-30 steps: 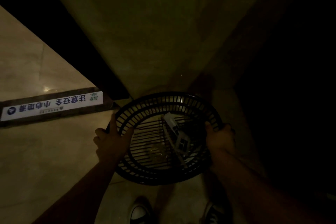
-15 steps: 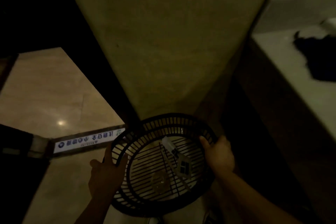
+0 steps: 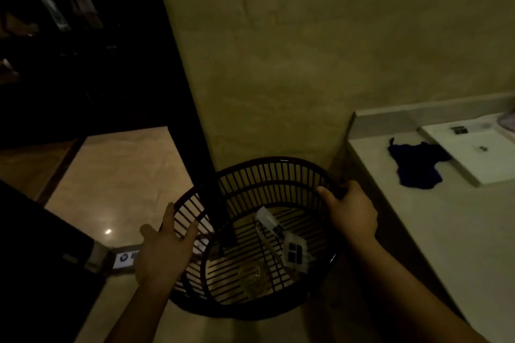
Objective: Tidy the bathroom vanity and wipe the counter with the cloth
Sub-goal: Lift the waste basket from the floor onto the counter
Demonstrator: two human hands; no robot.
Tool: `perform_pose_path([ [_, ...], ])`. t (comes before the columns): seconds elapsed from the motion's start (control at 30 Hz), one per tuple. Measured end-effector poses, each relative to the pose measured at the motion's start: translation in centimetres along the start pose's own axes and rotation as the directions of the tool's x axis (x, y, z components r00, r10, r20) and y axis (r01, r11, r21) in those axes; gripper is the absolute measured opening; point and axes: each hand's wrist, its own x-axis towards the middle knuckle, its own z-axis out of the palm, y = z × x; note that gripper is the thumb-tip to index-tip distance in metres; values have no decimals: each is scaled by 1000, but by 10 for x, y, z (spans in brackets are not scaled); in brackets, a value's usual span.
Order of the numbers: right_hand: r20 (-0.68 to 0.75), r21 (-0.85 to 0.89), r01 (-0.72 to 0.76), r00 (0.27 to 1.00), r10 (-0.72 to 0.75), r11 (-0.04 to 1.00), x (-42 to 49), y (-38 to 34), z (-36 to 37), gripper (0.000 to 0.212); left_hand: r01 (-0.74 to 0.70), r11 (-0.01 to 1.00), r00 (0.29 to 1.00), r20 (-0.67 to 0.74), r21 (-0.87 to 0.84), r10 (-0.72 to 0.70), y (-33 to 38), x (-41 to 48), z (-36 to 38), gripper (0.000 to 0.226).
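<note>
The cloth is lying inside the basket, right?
No. The head view shows the cloth lying on the counter, not inside the basket.

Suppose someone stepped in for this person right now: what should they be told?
Left hand: open, straight fingers pressed against the side of the black basket.
Right hand: fingers curled over the basket's rim, holding it.
Basket: held between both hands beside the counter, with wrappers and a clear item inside.
Cloth: dark blue, crumpled on the counter at the edge of a white tray.
Done: some rubbish seems collected.
Left: probably set the basket down, take the cloth, wipe the counter.
</note>
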Motion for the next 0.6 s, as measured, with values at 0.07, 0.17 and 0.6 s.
perform_pose_path([
  [0.07,-14,28,47,999,-46,999,1,-10,-26,48,-8,1000,1000,12,-25,8,12,-4,-22,87],
  [0.17,-34,78,125,992,-123,989,3,-22,-67,45,-50,998,999,3,-37,50,30,-9,-59,89],
  [0.6,-210,163,138,972,-102,977,60,-20,-226,45,-332,943,908,-261,25,326,184,-16,-138,90],
])
